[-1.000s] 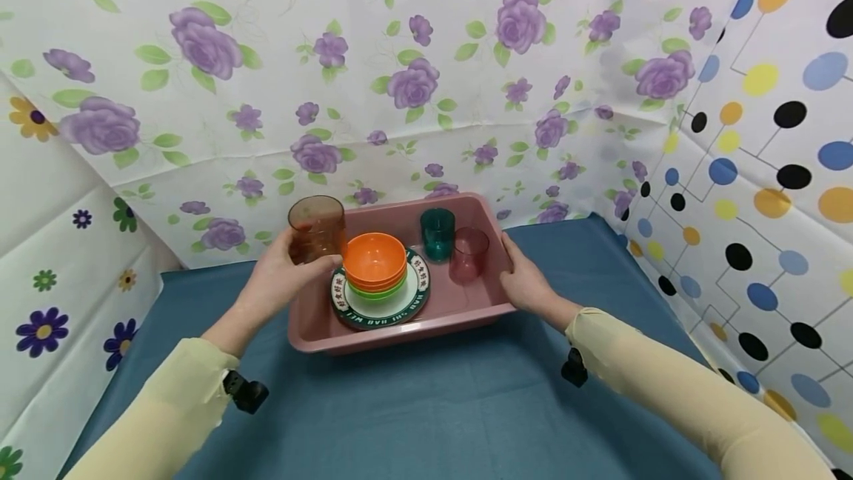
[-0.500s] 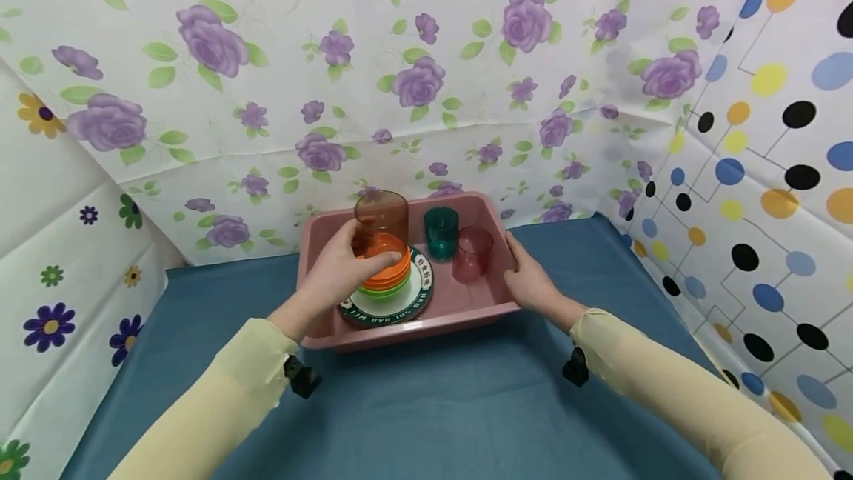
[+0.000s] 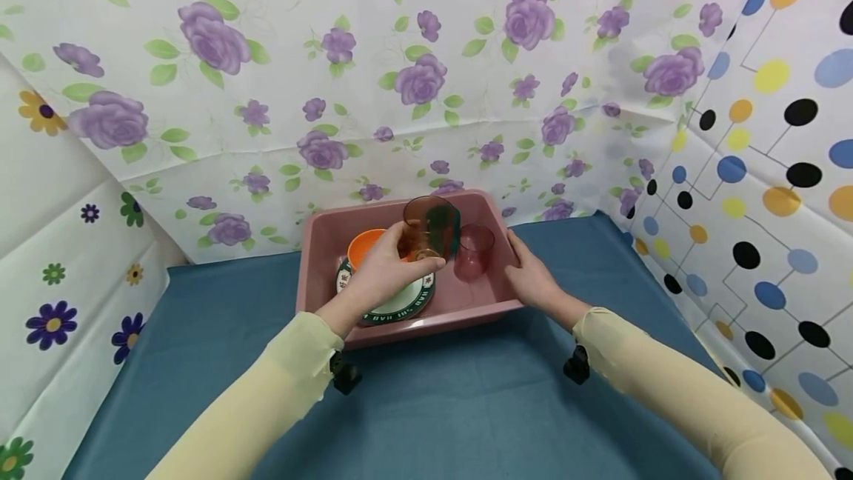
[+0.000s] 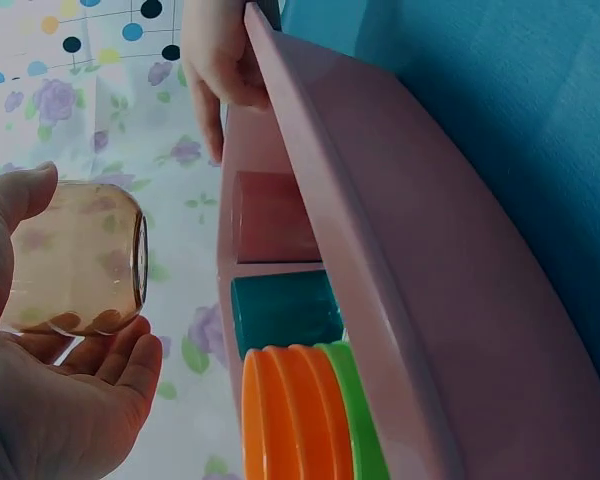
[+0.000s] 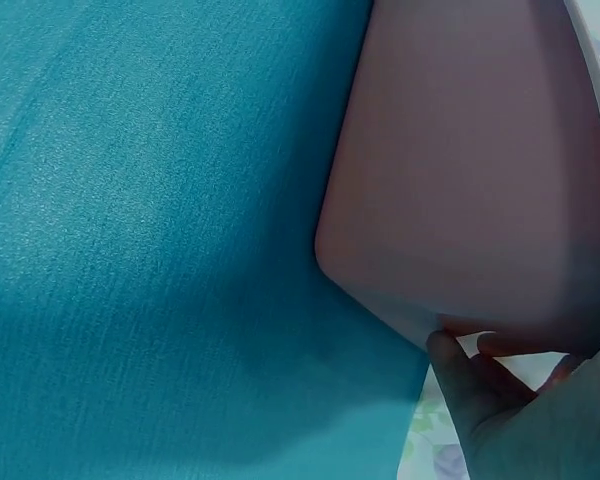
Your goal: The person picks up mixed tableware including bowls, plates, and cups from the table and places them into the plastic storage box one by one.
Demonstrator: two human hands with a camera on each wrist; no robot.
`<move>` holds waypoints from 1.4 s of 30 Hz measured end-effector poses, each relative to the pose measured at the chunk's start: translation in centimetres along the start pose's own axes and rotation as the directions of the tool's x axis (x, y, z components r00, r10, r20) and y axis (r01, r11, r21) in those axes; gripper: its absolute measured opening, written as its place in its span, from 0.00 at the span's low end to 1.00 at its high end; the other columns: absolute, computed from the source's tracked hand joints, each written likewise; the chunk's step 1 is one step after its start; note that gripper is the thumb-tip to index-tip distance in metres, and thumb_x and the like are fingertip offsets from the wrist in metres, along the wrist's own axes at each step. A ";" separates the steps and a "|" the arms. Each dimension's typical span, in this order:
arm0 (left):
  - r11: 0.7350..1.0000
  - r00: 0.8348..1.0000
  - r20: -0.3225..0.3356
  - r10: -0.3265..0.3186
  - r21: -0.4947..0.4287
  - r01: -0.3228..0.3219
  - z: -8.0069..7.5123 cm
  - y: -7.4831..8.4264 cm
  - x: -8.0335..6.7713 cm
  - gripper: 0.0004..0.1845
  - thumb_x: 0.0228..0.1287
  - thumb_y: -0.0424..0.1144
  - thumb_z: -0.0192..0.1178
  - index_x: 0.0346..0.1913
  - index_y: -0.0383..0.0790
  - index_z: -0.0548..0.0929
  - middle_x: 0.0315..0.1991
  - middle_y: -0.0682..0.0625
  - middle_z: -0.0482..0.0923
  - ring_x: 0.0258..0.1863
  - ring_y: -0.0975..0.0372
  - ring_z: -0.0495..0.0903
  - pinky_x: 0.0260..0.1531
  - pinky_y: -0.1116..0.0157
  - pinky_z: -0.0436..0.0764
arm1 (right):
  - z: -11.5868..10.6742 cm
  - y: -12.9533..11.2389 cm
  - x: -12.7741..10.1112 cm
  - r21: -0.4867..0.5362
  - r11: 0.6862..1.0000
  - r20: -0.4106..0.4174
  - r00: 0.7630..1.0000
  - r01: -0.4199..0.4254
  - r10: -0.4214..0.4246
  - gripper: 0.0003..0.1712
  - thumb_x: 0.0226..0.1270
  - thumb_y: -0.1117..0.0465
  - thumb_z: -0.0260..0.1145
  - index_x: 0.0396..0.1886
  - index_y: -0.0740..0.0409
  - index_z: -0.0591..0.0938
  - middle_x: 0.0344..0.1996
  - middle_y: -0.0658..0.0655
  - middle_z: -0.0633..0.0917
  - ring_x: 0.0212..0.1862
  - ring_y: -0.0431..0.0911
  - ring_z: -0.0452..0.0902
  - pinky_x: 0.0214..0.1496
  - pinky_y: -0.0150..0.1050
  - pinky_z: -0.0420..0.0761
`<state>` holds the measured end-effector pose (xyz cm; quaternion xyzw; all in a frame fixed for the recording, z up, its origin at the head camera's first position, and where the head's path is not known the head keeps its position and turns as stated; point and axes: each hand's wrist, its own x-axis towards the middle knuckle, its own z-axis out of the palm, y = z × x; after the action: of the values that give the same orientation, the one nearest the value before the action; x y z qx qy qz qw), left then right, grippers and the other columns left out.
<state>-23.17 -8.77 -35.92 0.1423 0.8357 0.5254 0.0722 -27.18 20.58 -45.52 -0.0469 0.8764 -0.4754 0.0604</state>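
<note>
My left hand (image 3: 385, 269) grips a clear brown cup (image 3: 420, 224) between thumb and fingers, held above the pink plastic tub (image 3: 426, 327). In the head view the cup partly covers a teal cup (image 3: 456, 232). A clear pink cup (image 3: 474, 254) stands to its right in the tub. Stacked orange bowls (image 4: 295, 415) with a green bowl (image 4: 357, 410) beneath sit on a green-rimmed plate (image 3: 415, 295), partly hidden by my left hand. My right hand (image 3: 538, 280) holds the tub's right end, its thumb against the outer wall in the right wrist view.
The tub stands on a blue cloth-covered table (image 3: 460, 406), near the back wall of flower-printed sheeting (image 3: 373, 80). Dotted sheeting (image 3: 766, 169) hangs on the right, and more flowered sheeting (image 3: 53, 243) on the left.
My left hand has carried the brown cup rightward, from the tub's left side across the orange bowls to the teal cup. My right hand stays at the tub's right end.
</note>
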 end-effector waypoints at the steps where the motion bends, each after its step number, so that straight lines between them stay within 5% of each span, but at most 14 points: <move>1: 1.000 1.000 -0.002 -0.004 0.006 0.004 0.2 0.0 0.1 0.37 0.60 0.57 0.73 0.67 0.47 0.70 0.57 0.51 0.75 0.60 0.56 0.75 0.64 0.53 0.75 | 0.0 0.0 0.0 0.000 1.000 -0.003 1.000 0.003 -0.003 0.43 0.78 0.61 0.48 0.85 0.43 0.40 0.83 0.55 0.48 0.77 0.59 0.57 0.69 0.60 0.69; 11: 1.000 1.000 -0.012 -0.003 -0.006 0.003 0.4 -0.2 0.3 0.38 0.60 0.56 0.74 0.67 0.47 0.70 0.56 0.52 0.75 0.59 0.57 0.75 0.63 0.54 0.75 | -0.3 -0.9 -0.1 -0.024 0.997 -0.048 0.996 0.079 -0.080 0.39 0.81 0.58 0.49 0.85 0.53 0.46 0.79 0.64 0.58 0.69 0.61 0.69 0.64 0.61 0.75; 18: 1.000 1.000 -0.005 0.012 -0.013 -0.012 0.3 0.0 0.2 0.37 0.61 0.55 0.74 0.67 0.47 0.70 0.56 0.51 0.76 0.58 0.57 0.76 0.63 0.54 0.76 | -1.9 -3.7 -0.7 -0.093 0.982 -0.161 0.970 0.166 -0.180 0.39 0.81 0.44 0.51 0.84 0.49 0.52 0.80 0.58 0.57 0.80 0.56 0.49 0.75 0.64 0.57; 26: 0.999 1.000 -0.006 0.028 -0.019 -0.028 0.5 0.1 0.4 0.37 0.61 0.56 0.73 0.68 0.48 0.71 0.56 0.52 0.76 0.59 0.57 0.77 0.64 0.52 0.75 | -1.4 -8.2 -2.0 0.163 0.927 0.029 0.937 0.339 -0.348 0.43 0.77 0.44 0.60 0.84 0.41 0.52 0.80 0.52 0.58 0.80 0.48 0.48 0.77 0.60 0.56; 33: 0.999 0.999 -0.005 0.032 0.024 -0.032 0.8 0.1 0.4 0.39 0.60 0.60 0.72 0.69 0.48 0.71 0.56 0.51 0.76 0.57 0.56 0.76 0.60 0.53 0.78 | 0.6 -11.1 -2.7 0.318 0.903 0.173 0.919 0.288 -0.354 0.48 0.73 0.45 0.67 0.84 0.42 0.52 0.77 0.50 0.62 0.78 0.49 0.57 0.75 0.56 0.63; 42: 0.997 0.997 -0.005 0.071 0.019 -0.071 1.0 0.0 0.1 0.35 0.62 0.58 0.71 0.66 0.48 0.73 0.53 0.53 0.77 0.52 0.57 0.76 0.56 0.54 0.79 | 2.0 -12.4 -2.9 0.406 0.885 0.148 0.940 0.226 -0.308 0.49 0.70 0.50 0.71 0.83 0.46 0.54 0.75 0.57 0.67 0.72 0.47 0.66 0.71 0.54 0.69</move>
<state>-22.99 -7.90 -36.35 0.1710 0.8353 0.5202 0.0498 -23.75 12.61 -36.05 -0.2043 0.7403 -0.6336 0.0936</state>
